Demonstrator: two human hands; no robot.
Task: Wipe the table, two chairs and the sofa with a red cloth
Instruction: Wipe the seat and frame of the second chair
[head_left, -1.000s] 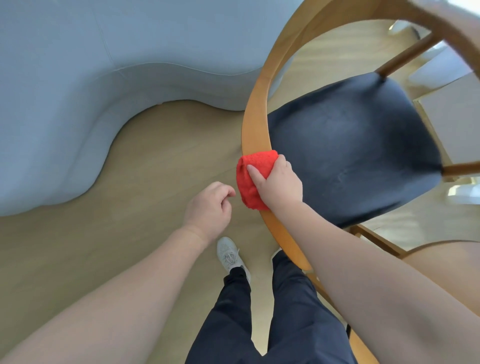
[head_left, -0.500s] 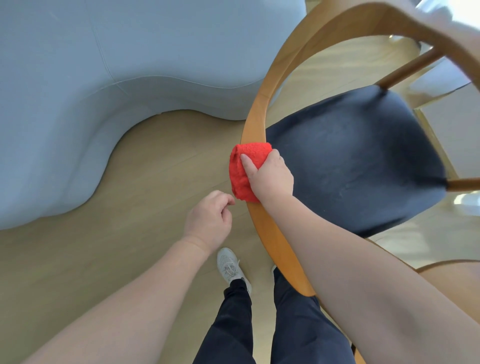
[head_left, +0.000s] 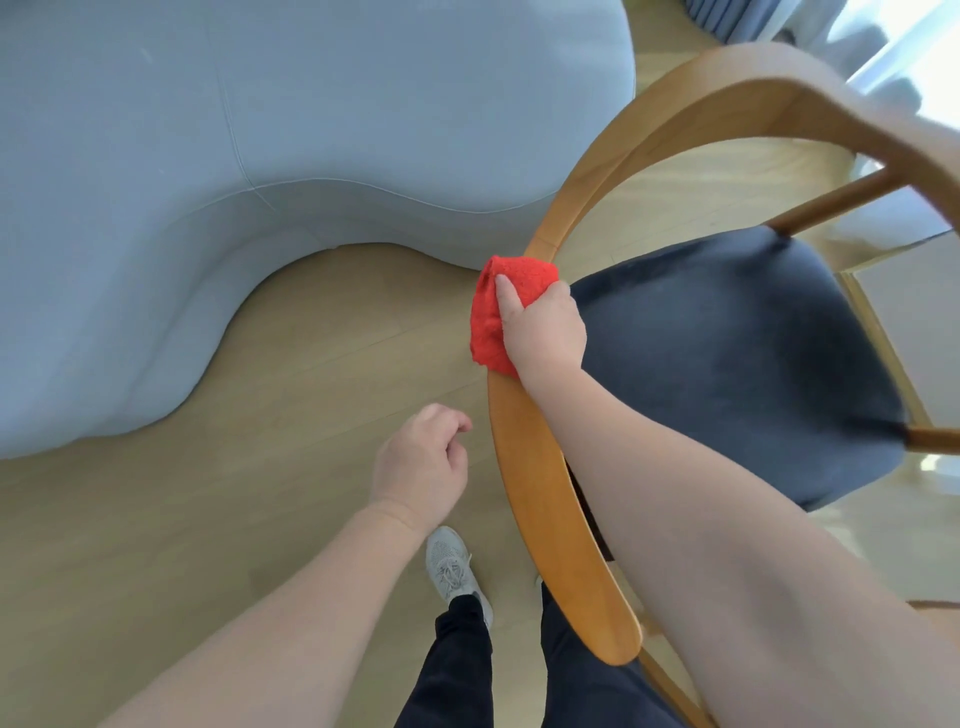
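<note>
Closest to us, at the bottom of the view, we see dark trousers (head_left: 462, 670) and a light grey laced shoe (head_left: 449, 566) on the pale wooden floor (head_left: 208, 519). Both bare forearms reach forward from there. The left hand (head_left: 421, 467) hangs over the floor just beside the chair, apart from it, with its fingers loosely curled and nothing in them. To its right we see the chair's curved wooden back rail (head_left: 540, 499), which sweeps from near the legs up and round to the top right. The right forearm crosses over this rail, and the right hand (head_left: 543, 332) grips the red cloth (head_left: 485, 332) around it: the thumb lies on the cloth on the rail's outer side, and the fingers curl over toward the seat side, where we cannot see their tips. The cloth is bunched over the rail about where it starts to bend, and part of it hangs down the outer face. Past the hand, inside the rail's loop, lies the dark padded seat (head_left: 727, 353), with wooden struts at its far and right edges. Farther left, the pale blue-grey sofa (head_left: 260, 130) fills the upper left, and its rounded base stands on the floor near the chair.
</note>
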